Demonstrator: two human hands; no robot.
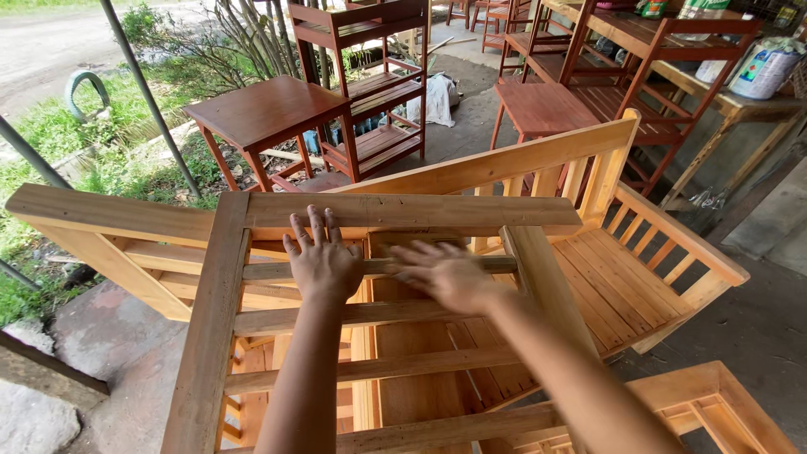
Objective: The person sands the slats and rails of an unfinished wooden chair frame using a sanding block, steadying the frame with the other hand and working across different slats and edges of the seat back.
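Left hand (323, 261) flat, fingers spread, on slat of unfinished wooden frame (210, 336). Right hand (445, 273), blurred, just beside it at 3 o'clock, over same slat. Red-stained table (269, 109) at 11 o'clock; bare slatted bench (622, 277) at 3 o'clock.

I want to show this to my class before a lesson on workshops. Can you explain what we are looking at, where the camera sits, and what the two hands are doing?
The camera is worn on a person's head and looks down at their own bare arms. There is no machine. The left hand lies flat, fingers spread, on a slat of an unpainted wooden frame. The right hand is blurred, just over the same slats; it grips nothing. Under the frame sits a pale slatted bench. Behind stand red-brown tables and shelves, beside grass.
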